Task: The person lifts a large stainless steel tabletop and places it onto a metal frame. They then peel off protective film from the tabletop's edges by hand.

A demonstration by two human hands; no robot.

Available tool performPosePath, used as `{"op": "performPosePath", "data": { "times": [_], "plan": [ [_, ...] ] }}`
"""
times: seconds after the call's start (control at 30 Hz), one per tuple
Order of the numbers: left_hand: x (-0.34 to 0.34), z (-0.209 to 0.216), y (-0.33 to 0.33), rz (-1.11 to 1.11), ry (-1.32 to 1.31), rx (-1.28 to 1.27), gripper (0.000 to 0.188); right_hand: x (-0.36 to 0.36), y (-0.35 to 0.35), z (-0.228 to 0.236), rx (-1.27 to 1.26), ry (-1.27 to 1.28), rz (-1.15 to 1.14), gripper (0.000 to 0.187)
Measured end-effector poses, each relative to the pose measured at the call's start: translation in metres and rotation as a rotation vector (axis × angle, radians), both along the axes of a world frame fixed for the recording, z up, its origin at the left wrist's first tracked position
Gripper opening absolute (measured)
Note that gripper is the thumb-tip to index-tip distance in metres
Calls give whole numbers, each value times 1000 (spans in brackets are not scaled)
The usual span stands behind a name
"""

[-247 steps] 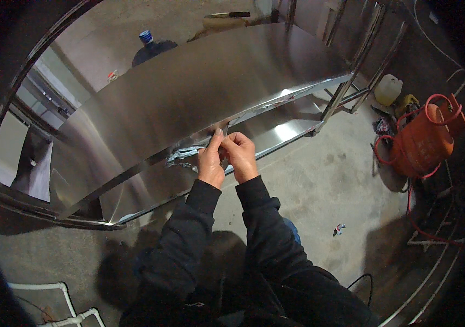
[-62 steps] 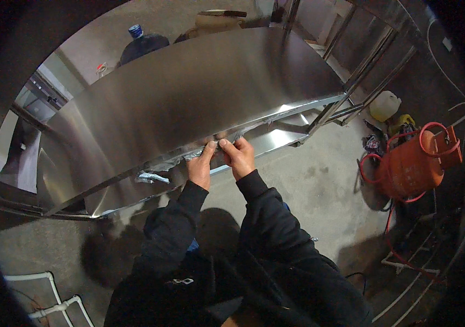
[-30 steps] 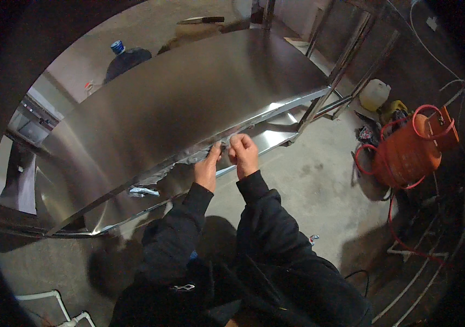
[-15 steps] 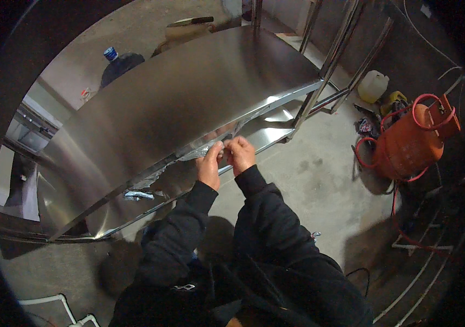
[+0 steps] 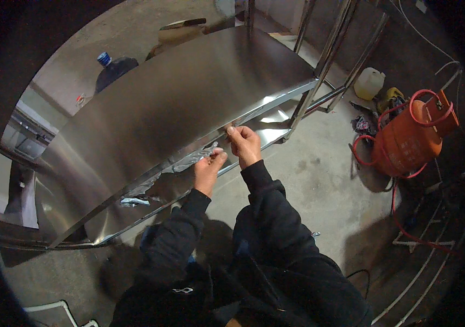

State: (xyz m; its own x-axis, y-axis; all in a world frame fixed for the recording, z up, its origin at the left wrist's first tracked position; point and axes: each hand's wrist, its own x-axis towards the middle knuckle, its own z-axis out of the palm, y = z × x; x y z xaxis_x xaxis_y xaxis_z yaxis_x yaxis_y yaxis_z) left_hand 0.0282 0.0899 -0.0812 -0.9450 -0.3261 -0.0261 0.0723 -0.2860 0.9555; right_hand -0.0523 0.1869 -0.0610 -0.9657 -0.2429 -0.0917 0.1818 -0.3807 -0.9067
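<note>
A stainless steel table (image 5: 151, 109) stretches across in front of me, its front edge slanting up to the right. Crumpled, shiny clear film (image 5: 180, 162) hangs along that edge. My left hand (image 5: 207, 173) is closed at the film's right end, thumb and fingers pinching it just below the edge. Higher and to the right, my right hand (image 5: 245, 146) touches the table's front edge with thumb and forefinger pressed together; what lies between those fingertips is too small to make out.
A lower steel shelf (image 5: 270, 136) runs under the tabletop. To the right stands an orange gas cylinder (image 5: 409, 144) with a red hose, near a whitish plastic jug (image 5: 369, 83). Metal posts (image 5: 328, 60) rise at the table's right end. A blue-capped water bottle (image 5: 113, 71) is beyond it.
My hands have moved apart: the right went up to the table's edge, the left slightly down. Before, their fingertips were together beside the film.
</note>
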Motion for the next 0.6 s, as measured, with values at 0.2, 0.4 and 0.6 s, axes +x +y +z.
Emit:
{"op": "performPosePath", "data": {
  "times": [0.2,0.4,0.6],
  "plan": [
    [-23,21,15,1,-101,258,25,1,1,-7,40,171,-115,14],
    [-39,25,27,113,-129,371,17,14,7,-17,15,185,-131,15],
    [-44,29,34,160,-179,594,10,2,13,5,13,115,-134,23]
  ]
}}
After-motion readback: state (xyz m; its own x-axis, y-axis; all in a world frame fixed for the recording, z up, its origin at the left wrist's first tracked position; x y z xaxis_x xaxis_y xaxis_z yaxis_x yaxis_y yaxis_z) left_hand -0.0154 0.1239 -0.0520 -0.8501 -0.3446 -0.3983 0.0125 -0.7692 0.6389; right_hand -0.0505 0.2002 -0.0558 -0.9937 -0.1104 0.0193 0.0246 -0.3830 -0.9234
